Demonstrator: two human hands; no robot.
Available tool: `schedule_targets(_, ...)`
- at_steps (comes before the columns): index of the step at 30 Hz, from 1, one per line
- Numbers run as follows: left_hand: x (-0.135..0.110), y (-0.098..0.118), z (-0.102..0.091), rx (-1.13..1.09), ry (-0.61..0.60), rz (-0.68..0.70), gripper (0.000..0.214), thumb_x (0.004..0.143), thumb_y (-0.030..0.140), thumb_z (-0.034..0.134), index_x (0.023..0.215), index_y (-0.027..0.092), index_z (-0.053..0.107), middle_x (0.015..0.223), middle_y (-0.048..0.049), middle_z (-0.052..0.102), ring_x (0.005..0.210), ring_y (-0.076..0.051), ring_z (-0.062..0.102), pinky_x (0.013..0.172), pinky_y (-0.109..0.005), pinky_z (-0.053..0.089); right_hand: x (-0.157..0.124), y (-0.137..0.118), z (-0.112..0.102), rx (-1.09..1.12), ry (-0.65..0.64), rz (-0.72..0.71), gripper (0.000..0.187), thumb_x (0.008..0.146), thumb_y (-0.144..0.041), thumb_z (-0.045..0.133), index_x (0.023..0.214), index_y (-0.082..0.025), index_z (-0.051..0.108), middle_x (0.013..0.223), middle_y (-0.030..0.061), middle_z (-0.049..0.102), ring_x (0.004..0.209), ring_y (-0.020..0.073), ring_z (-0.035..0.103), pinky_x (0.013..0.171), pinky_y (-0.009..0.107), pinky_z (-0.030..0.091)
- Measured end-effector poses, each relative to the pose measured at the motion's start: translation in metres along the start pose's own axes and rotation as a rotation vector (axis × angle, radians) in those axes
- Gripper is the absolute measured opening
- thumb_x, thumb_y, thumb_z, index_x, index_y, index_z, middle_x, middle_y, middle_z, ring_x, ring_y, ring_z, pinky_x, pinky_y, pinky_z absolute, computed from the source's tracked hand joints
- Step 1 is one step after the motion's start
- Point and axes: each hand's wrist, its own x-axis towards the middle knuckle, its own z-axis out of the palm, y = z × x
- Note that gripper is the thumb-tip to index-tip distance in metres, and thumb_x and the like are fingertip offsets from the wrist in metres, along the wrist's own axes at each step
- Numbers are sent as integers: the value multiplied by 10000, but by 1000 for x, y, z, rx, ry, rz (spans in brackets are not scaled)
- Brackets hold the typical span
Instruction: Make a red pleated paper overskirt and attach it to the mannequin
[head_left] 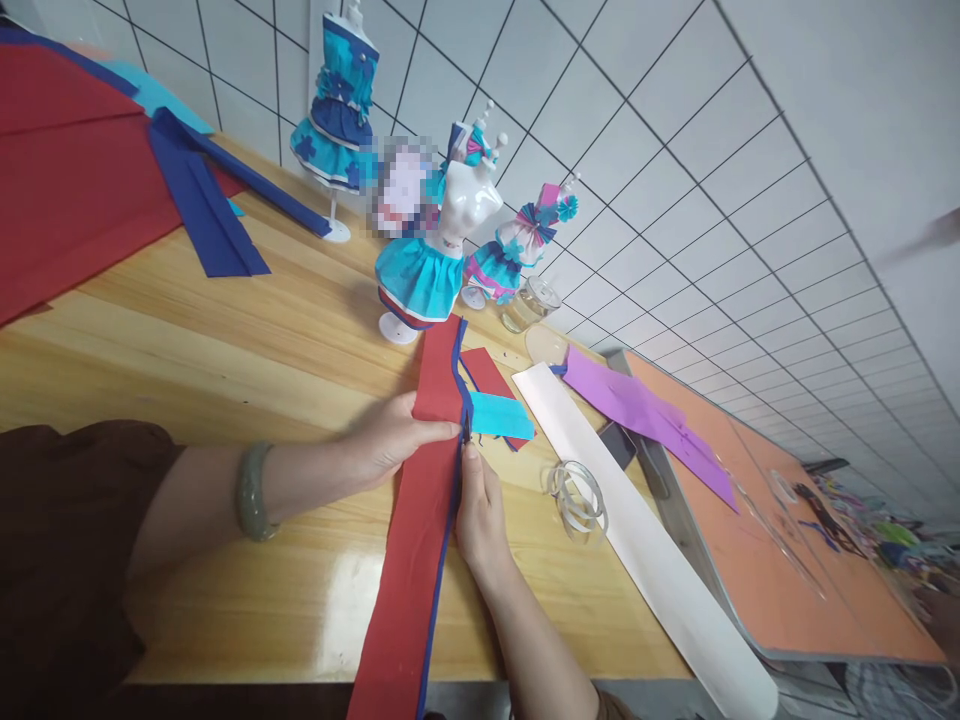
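A long red paper strip (401, 560) with a dark blue edge runs lengthwise over the wooden table in front of me. My left hand (394, 435) pinches it near the middle, thumb on top close to the blue edge. My right hand (480, 510) is closed on small scissors (468, 425). Only their dark blades show, at the blue edge beside my left thumb; the handles are hidden in my fingers. Just right of the blades lie a light blue piece (502, 415) and a short red piece (487, 372).
Doll forms in paper dresses, such as a blue one (341, 120), stand along the tiled wall. Red sheets (75, 180) and blue strips (217, 235) lie left. To the right are a white strip (637, 540), silvery ribbon coils (576, 498), purple paper (637, 410) and a glass jar (531, 303).
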Motion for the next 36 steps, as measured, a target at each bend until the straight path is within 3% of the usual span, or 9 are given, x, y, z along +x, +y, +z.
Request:
schedule_targets(8, 0, 1, 0, 10, -3, 2, 367, 687, 167, 692, 1048, 138, 632, 1090, -122, 683, 1022, -288, 629, 910, -437, 475, -1, 4, -2, -24, 11, 11, 398, 944, -442, 351, 959, -182, 651, 1022, 47, 687, 956, 197, 597, 857, 321, 439)
schedule_targets(16, 1, -2, -3, -21, -31, 11, 383, 693, 174, 700, 1068, 142, 628, 1113, -123, 677, 1045, -290, 622, 914, -435, 477, -1, 2, -2, -1, 8, 1, 396, 950, -431, 344, 1038, -183, 640, 1107, 52, 671, 1033, 199, 589, 916, 327, 417)
schedule_targets(36, 2, -4, -5, -24, -59, -1, 371, 704, 205, 714, 1061, 148, 635, 1122, -120, 674, 1052, -281, 619, 920, -424, 474, -1, 1, -4, -104, 35, 7, 394, 948, -419, 337, 937, -167, 639, 1002, 64, 683, 929, 193, 596, 829, 305, 426)
